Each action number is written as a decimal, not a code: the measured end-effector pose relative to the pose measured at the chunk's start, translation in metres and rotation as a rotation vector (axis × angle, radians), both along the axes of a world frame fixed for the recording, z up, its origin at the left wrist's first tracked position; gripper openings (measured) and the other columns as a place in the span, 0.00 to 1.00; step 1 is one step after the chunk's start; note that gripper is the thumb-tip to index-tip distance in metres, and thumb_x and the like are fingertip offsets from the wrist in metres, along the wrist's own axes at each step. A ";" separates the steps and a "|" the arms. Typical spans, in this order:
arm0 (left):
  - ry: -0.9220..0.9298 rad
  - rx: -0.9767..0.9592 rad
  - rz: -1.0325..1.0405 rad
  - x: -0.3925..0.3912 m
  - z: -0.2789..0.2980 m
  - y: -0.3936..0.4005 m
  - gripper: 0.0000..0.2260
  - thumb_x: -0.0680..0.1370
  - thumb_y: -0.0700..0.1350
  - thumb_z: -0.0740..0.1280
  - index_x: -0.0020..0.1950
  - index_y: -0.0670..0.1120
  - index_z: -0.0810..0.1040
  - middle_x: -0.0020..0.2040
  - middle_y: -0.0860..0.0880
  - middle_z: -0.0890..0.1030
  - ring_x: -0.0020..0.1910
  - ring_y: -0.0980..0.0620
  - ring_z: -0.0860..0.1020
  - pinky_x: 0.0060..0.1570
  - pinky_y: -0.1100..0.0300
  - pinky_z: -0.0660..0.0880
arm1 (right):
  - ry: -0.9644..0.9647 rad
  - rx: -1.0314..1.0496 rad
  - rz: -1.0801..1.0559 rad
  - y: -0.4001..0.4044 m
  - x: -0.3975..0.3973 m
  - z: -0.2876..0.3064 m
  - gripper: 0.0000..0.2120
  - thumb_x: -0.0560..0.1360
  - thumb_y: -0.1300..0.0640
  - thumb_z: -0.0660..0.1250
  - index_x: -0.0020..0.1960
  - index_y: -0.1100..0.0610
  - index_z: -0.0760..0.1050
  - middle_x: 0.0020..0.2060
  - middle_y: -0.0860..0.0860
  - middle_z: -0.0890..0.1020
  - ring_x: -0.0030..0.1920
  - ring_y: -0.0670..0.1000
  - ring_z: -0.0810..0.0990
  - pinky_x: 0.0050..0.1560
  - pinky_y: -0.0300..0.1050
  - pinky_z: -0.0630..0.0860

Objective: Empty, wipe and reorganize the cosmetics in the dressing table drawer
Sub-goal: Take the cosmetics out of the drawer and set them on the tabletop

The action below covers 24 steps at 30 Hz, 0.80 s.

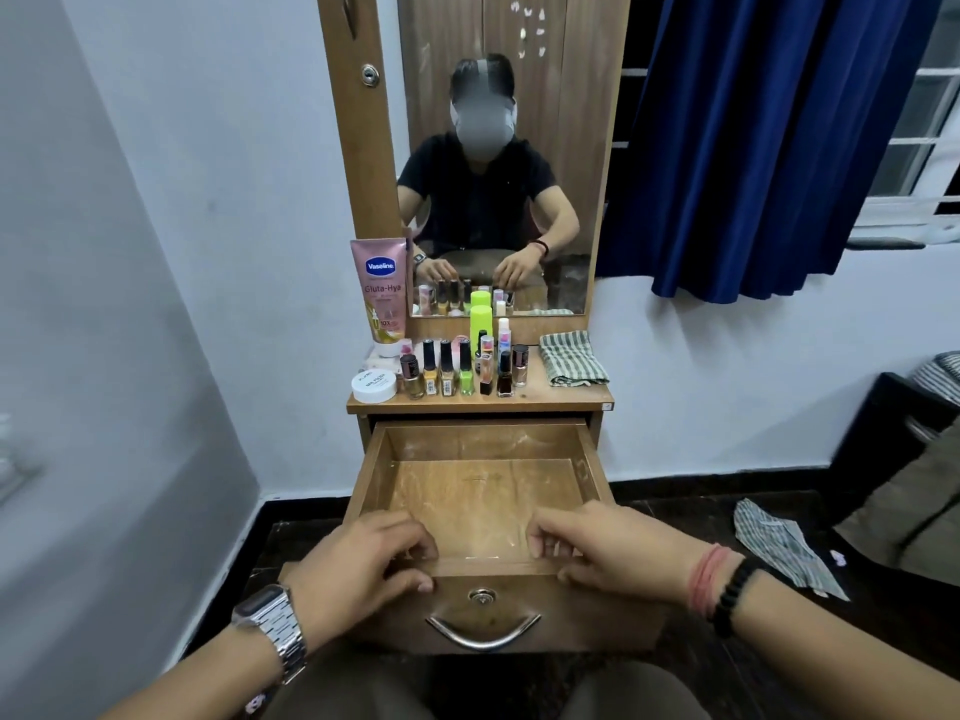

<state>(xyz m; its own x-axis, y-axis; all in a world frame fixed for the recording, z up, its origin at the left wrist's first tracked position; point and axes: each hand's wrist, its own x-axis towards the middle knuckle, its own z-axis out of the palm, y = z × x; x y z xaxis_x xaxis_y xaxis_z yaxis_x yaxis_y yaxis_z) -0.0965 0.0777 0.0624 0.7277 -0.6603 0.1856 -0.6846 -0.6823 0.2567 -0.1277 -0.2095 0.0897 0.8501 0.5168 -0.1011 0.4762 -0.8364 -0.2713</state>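
Drawer [480, 491] pulled out, emptied; cosmetics [457, 371] stand on the desk [571, 394]. Your left hand [363, 558] and right hand [597, 548] grip its front edge. Next: take the cloth [571, 358], wipe.

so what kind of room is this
Most likely a bedroom or dressing corner at home: a wooden dressing table with a mirror, nail polish bottles lined up on it, and a blue curtain over a window. Both hands grip the open drawer.
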 end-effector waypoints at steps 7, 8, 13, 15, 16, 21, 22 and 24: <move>-0.072 0.022 0.134 0.015 -0.005 -0.014 0.08 0.74 0.56 0.66 0.52 0.57 0.75 0.50 0.61 0.74 0.52 0.60 0.72 0.51 0.63 0.70 | -0.088 -0.061 -0.083 0.002 0.015 -0.001 0.14 0.75 0.60 0.63 0.58 0.47 0.70 0.51 0.46 0.81 0.51 0.50 0.79 0.46 0.42 0.70; -0.076 0.027 0.150 0.018 -0.004 -0.016 0.08 0.74 0.55 0.66 0.52 0.57 0.75 0.50 0.61 0.74 0.52 0.60 0.72 0.52 0.63 0.71 | -0.102 -0.059 -0.091 0.002 0.018 -0.001 0.14 0.75 0.60 0.63 0.58 0.47 0.71 0.51 0.46 0.81 0.51 0.50 0.79 0.45 0.42 0.70; -0.078 0.050 0.207 0.034 0.000 -0.027 0.08 0.75 0.54 0.65 0.53 0.56 0.74 0.52 0.59 0.74 0.52 0.57 0.72 0.50 0.62 0.71 | -0.163 -0.032 -0.137 0.004 0.032 -0.003 0.14 0.74 0.63 0.61 0.56 0.48 0.71 0.48 0.47 0.82 0.49 0.51 0.79 0.41 0.41 0.68; -0.075 0.060 0.220 0.041 0.002 -0.031 0.07 0.76 0.53 0.66 0.53 0.55 0.74 0.52 0.57 0.74 0.52 0.56 0.72 0.49 0.64 0.70 | -0.179 -0.012 -0.152 0.004 0.038 -0.004 0.13 0.74 0.63 0.61 0.55 0.49 0.72 0.48 0.47 0.82 0.48 0.50 0.79 0.40 0.40 0.67; -0.076 0.064 0.230 0.044 0.003 -0.032 0.07 0.76 0.53 0.66 0.52 0.55 0.74 0.52 0.57 0.74 0.52 0.56 0.72 0.48 0.64 0.69 | -0.189 -0.002 -0.153 0.003 0.042 -0.005 0.13 0.74 0.63 0.61 0.54 0.49 0.73 0.48 0.46 0.81 0.48 0.49 0.79 0.40 0.40 0.67; -0.102 0.084 0.273 0.062 0.005 -0.040 0.06 0.76 0.52 0.66 0.51 0.55 0.74 0.51 0.56 0.73 0.51 0.54 0.72 0.44 0.63 0.69 | -0.254 -0.004 -0.165 -0.001 0.060 -0.010 0.12 0.75 0.61 0.61 0.56 0.49 0.74 0.51 0.47 0.76 0.50 0.50 0.77 0.40 0.39 0.65; -0.111 0.082 0.277 0.065 0.005 -0.042 0.05 0.76 0.51 0.66 0.50 0.55 0.73 0.50 0.55 0.73 0.51 0.54 0.72 0.43 0.62 0.70 | -0.268 -0.008 -0.170 -0.001 0.064 -0.011 0.12 0.75 0.60 0.61 0.56 0.49 0.74 0.52 0.47 0.76 0.50 0.50 0.77 0.41 0.40 0.66; -0.136 0.073 0.278 0.071 0.005 -0.043 0.04 0.76 0.50 0.66 0.47 0.55 0.71 0.48 0.55 0.73 0.49 0.54 0.72 0.41 0.62 0.68 | -0.295 -0.001 -0.194 -0.002 0.071 -0.013 0.11 0.75 0.59 0.62 0.55 0.49 0.74 0.53 0.47 0.75 0.51 0.50 0.76 0.43 0.41 0.69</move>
<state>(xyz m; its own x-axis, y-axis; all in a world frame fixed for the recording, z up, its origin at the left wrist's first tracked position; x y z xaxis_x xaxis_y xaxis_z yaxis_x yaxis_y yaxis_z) -0.0253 0.0343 0.0676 0.8539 -0.4546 0.2532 -0.4939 -0.8614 0.1190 -0.0568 -0.2118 0.0771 0.9253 0.3424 0.1630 0.3657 -0.9195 -0.1445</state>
